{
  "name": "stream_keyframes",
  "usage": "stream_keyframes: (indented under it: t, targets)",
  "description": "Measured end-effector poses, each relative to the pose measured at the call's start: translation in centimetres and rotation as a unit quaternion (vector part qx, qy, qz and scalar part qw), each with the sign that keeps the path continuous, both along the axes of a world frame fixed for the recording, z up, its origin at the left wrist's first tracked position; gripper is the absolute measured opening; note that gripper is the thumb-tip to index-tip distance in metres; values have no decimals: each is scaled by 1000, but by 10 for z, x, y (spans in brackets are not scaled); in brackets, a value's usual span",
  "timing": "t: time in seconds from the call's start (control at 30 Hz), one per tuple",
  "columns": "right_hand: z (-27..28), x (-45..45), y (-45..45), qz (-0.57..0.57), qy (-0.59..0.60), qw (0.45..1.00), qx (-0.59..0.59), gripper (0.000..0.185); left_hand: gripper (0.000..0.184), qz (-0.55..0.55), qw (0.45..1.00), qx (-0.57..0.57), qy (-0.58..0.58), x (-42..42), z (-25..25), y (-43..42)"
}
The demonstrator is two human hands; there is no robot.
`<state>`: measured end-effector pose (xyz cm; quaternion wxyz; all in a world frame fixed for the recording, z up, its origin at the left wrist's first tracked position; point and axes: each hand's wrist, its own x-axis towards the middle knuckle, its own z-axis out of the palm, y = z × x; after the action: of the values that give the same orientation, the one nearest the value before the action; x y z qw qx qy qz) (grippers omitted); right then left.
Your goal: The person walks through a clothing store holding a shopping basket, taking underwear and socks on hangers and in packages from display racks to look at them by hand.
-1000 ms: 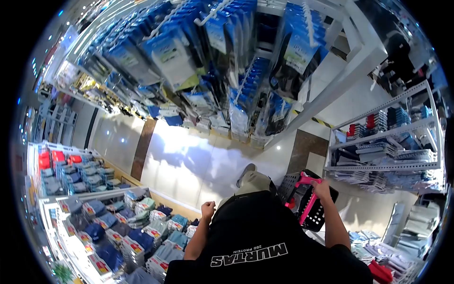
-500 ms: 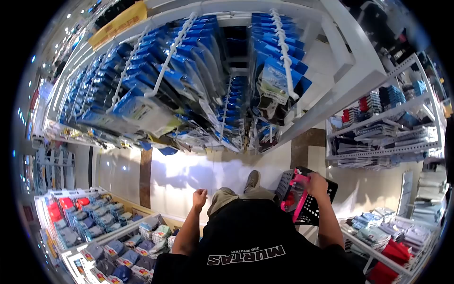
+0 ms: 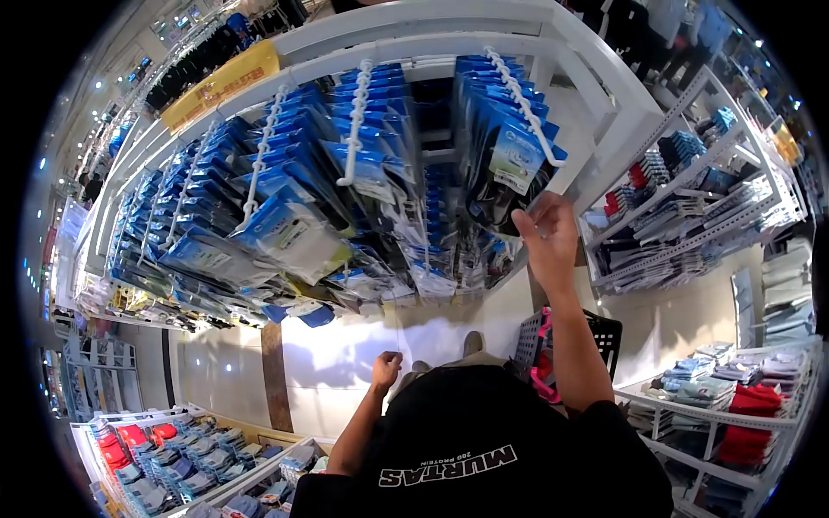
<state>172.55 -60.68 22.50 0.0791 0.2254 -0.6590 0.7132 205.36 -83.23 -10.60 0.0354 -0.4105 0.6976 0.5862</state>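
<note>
1. Right hand [image 3: 549, 231]: yours, raised to the rack, fingers partly curled at the lower right edge of the front pack [image 3: 515, 161]. You cannot tell from this view whether it grips the pack or only meets it.
2. Left hand [image 3: 386, 369]: yours, low over the floor [image 3: 337, 354], fingers curled into a loose fist, well apart from the rack. No item shows in it; its inside is hidden.
3. Front pack: clear plastic with a blue and white printed card, a barcode label and dark contents; it hangs foremost in the rightmost row, below the tip of the white hook [image 3: 527, 108].
4. Rack [image 3: 596, 65]: white frame before you, with several hooks of similar blue-topped packs [image 3: 298, 233] left of the front pack; a yellow sign [image 3: 220, 85] on its upper left rail.
5. Basket [image 3: 602, 341]: black, perforated, with pink parts [image 3: 544, 354], below your right forearm, which partly covers it. What supports it is unclear.
6. Right side: white shelving [image 3: 691, 207] with folded stacks; nearer you, a low display with red folded goods [image 3: 749, 423].
7. Lower left: display of blue, grey and red packaged goods [image 3: 177, 462].
</note>
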Motion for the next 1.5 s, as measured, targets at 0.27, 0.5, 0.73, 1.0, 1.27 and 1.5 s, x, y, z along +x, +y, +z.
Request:
stream_keyframes:
  t: [0.27,0.5,0.73,1.0,1.27,1.5]
  targets:
    - [10,19,-9,35,-94,992,-80,17,32,48,998,49,-7,65,-1,-20]
    - [44,89,4,128,-152,955,-220,23,33,-29,990,71,118,18,52,-31]
    - [53,119,18,116,-188,949,-225,23,29,-145,953,114,242,-35,157,-17]
    - [17,142,13,226,-253,921,-192,31,31,-169,928,135,304,-49,213,8]
    - [-86,183,-72,628,-371,537,-425,40,26,-159,879,-91,441,-53,282,13]
    - [-68,204,-60,367,-495,758,-216,38,26,-164,874,-95,447,-44,302,15]
